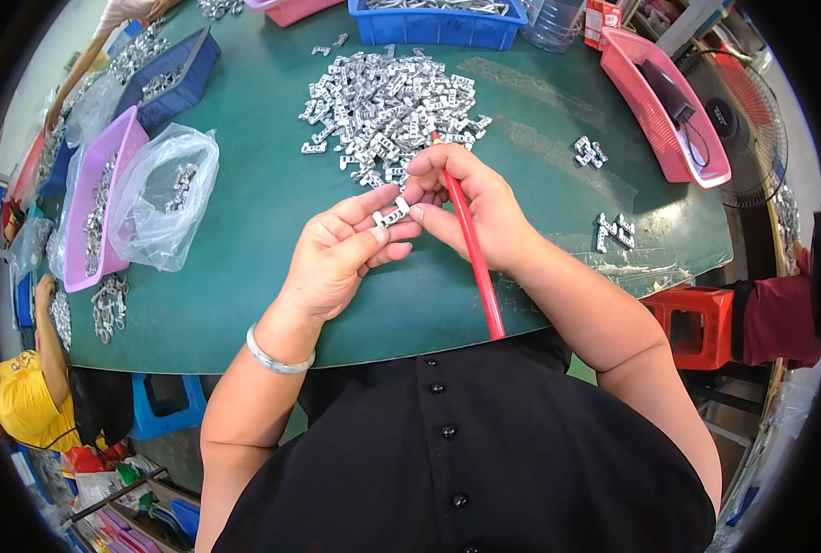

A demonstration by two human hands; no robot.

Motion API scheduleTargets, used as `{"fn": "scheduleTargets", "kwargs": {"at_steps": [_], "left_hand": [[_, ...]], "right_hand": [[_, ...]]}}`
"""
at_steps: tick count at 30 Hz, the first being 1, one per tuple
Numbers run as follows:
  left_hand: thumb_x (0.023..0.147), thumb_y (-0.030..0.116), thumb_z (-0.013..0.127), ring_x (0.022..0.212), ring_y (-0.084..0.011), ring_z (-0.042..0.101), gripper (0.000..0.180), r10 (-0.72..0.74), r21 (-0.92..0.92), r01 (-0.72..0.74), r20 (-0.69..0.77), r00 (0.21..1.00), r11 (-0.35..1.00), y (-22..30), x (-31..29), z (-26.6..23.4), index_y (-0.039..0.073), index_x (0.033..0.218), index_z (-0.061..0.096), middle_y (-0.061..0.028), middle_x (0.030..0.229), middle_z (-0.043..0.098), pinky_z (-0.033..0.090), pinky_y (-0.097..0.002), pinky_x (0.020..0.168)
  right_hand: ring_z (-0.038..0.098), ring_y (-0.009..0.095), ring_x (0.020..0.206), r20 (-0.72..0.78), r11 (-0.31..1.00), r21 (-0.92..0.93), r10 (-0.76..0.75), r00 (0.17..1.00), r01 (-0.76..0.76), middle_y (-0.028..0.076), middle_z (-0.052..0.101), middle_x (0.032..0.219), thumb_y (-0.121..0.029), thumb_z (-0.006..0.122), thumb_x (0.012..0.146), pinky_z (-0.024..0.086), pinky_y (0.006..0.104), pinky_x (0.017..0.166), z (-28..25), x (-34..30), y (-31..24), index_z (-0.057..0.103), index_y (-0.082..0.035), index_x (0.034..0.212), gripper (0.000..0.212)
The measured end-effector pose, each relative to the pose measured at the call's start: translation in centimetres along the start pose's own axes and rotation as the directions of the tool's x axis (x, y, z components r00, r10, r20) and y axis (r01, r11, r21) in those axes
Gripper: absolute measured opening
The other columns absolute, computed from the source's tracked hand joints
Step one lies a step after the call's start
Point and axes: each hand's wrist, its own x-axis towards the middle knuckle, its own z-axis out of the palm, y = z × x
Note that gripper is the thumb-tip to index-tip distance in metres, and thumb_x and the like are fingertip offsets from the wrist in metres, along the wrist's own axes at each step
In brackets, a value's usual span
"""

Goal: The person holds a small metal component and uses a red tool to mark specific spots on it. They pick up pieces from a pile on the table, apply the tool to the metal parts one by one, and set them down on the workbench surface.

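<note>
My left hand [336, 244] is closed in a pinch on a small silver metal part [392, 216] with short lobes at its ends. Across from it, my right hand [484, 207] grips a long red pencil [473, 249], which slants between thumb and forefinger with its tip up and away from me. Thumb and fingertips of that hand also touch the near-right end of the metal part. Just beyond both hands lies a heap of similar metal parts [392, 106] on the green table [253, 184].
Two small groups of parts, a farther one [589, 152] and a nearer one [615, 231], lie at right. A pink basket [636, 111] holds a dark device, beside a fan [742, 120]. A blue bin [433, 28] stands behind the heap. Left are a plastic bag [189, 240] and purple basket [120, 175].
</note>
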Motion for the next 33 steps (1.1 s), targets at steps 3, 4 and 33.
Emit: {"fn": "scheduleTargets", "kwargs": {"at_steps": [3, 4, 33], "left_hand": [[0.084, -0.003, 0.044, 0.095, -0.021, 0.059, 0.039, -0.004, 0.003, 0.004, 0.014, 1.0, 1.0, 0.1, 0.0, -0.1, -0.006, 0.122, 0.039, -0.0173, 0.104, 0.057, 0.051, -0.0256, 0.077], [0.084, -0.003, 0.044, 0.095, -0.021, 0.059, 0.039, -0.004, 0.002, 0.004, 0.015, 1.0, 1.0, 0.1, 0.0, -0.1, -0.006, 0.122, 0.039, -0.0173, 0.104, 0.057, 0.051, -0.0258, 0.078], [0.089, 0.011, 0.047, 0.068, -0.0172, 0.063, 0.016, -0.056, -0.206, 0.081, 0.123, 0.991, 0.975, 0.2, 0.3, -1.7, 0.0, 0.099, 0.05, -0.0126, 0.084, 0.061, 0.052, -0.0241, 0.057]], "right_hand": [[0.052, 0.01, 0.076, 0.009, 0.999, 0.03, 0.032, 0.999, -0.033, 0.004, 0.051, 0.082, 0.006, 0.055, 0.074, 0.045, 0.024, 0.07, 0.0, 0.1, -0.2, 0.045, -0.002, 0.101, 0.03], [0.052, 0.01, 0.076, 0.014, 0.999, 0.032, 0.037, 0.999, -0.038, 0.004, 0.051, 0.082, 0.006, 0.055, 0.074, 0.045, 0.0238, 0.07, -0.1, 0.1, -0.1, 0.045, -0.002, 0.101, 0.03], [0.054, 0.012, 0.084, 0.102, 0.994, 0.057, -0.102, 0.99, 0.097, 0.006, 0.051, 0.091, 0.007, 0.06, 0.074, 0.045, 0.0261, 0.074, -0.1, -0.3, -0.8, 0.043, -0.002, 0.106, 0.037]]}}
